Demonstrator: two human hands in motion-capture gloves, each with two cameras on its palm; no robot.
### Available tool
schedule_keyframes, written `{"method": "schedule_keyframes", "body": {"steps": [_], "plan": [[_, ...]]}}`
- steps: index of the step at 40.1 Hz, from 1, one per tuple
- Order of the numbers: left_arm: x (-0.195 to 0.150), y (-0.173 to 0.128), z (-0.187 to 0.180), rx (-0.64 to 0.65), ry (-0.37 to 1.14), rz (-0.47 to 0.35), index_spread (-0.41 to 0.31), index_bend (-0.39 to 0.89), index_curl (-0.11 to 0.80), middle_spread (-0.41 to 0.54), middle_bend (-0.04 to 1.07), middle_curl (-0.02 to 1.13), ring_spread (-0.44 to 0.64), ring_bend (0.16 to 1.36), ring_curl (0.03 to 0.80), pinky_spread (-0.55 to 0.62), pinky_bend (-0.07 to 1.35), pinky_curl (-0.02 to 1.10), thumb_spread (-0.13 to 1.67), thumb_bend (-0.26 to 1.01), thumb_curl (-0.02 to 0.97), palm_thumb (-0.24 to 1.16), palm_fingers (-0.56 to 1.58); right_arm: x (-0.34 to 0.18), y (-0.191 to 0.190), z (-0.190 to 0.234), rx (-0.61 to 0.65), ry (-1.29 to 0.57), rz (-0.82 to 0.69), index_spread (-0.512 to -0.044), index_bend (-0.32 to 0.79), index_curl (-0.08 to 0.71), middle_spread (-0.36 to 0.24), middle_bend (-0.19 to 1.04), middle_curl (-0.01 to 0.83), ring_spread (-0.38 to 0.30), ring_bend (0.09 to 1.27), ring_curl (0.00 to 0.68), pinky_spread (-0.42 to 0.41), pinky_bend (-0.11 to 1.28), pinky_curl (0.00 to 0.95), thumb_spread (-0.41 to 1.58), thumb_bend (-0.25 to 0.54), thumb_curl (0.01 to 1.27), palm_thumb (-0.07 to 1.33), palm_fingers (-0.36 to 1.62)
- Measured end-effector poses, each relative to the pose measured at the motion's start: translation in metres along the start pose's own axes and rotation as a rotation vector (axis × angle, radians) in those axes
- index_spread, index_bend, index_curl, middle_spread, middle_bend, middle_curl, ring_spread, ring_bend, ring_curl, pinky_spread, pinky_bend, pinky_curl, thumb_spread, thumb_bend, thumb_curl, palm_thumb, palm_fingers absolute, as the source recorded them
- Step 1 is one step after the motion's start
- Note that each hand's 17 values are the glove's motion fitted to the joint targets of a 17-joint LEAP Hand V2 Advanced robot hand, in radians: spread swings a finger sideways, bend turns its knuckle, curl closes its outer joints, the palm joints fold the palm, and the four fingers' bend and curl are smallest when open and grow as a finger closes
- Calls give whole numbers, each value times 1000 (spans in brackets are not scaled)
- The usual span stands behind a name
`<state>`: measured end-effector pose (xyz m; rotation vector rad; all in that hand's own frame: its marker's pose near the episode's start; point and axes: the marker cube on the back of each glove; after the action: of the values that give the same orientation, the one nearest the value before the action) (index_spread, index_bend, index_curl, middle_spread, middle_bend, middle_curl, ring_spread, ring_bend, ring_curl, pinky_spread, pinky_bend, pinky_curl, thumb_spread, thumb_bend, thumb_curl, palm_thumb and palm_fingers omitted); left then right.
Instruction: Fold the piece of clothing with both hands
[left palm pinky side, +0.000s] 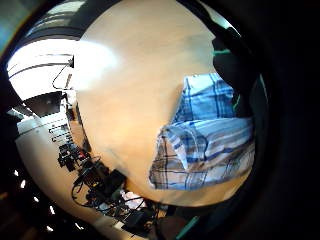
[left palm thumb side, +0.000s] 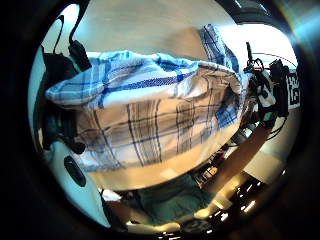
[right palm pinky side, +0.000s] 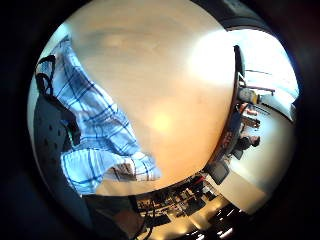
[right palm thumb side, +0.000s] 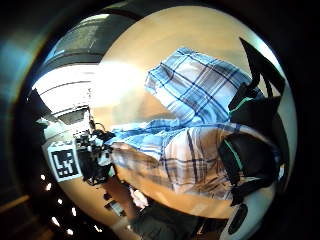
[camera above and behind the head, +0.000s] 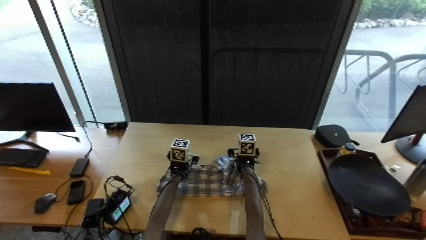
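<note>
A blue and white plaid garment (camera above and behind the head: 208, 183) lies on the light wooden table (camera above and behind the head: 293, 165) near its front edge, with its far part bunched and raised. My left hand (camera above and behind the head: 178, 164) is at the garment's far left part and my right hand (camera above and behind the head: 245, 161) at its far right part. In the left thumb side view the cloth (left palm thumb side: 150, 110) fills the picture, with gloved fingers (left palm thumb side: 57, 125) curled at its edge. The right thumb side view shows fingers (right palm thumb side: 250, 157) pinching a lifted fold of the cloth (right palm thumb side: 190, 145). Part of the garment (left palm pinky side: 210, 140) (right palm pinky side: 95, 130) still lies flat on the table.
A dark oval dish on a tray (camera above and behind the head: 366, 186) and a black pouch (camera above and behind the head: 333, 135) stand at the table's right. A neighbouring desk on the left holds a monitor (camera above and behind the head: 33, 107), a mouse (camera above and behind the head: 44, 202), a phone (camera above and behind the head: 77, 189) and cables (camera above and behind the head: 113, 202).
</note>
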<state>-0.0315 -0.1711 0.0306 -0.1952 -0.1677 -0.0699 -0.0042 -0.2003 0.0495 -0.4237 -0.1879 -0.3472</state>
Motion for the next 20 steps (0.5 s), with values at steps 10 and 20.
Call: {"method": "schedule_keyframes", "body": {"steps": [10, 20], "plan": [[-1, 6, 22, -87, 86, -5, -264, 248, 506, -287, 475, 537, -310, 661, 444, 31, 79, 135, 1209, -9, 409, 1020, 1065, 22, -22, 2, 325, 308, 231, -303, 170, 372, -215, 529, 526, -223, 760, 499, -322, 611, 407, 1161, -15, 320, 954, 1315], [-14, 24, 6, 131, 8, -76, -215, 129, 481, -234, 402, 542, -249, 624, 457, 100, 170, 143, 1200, -22, 405, 991, 794, 24, 18, -20, 520, 313, 263, -305, 179, 396, -221, 467, 504, -234, 649, 473, -269, 562, 396, 1160, -13, 322, 959, 1134]]}}
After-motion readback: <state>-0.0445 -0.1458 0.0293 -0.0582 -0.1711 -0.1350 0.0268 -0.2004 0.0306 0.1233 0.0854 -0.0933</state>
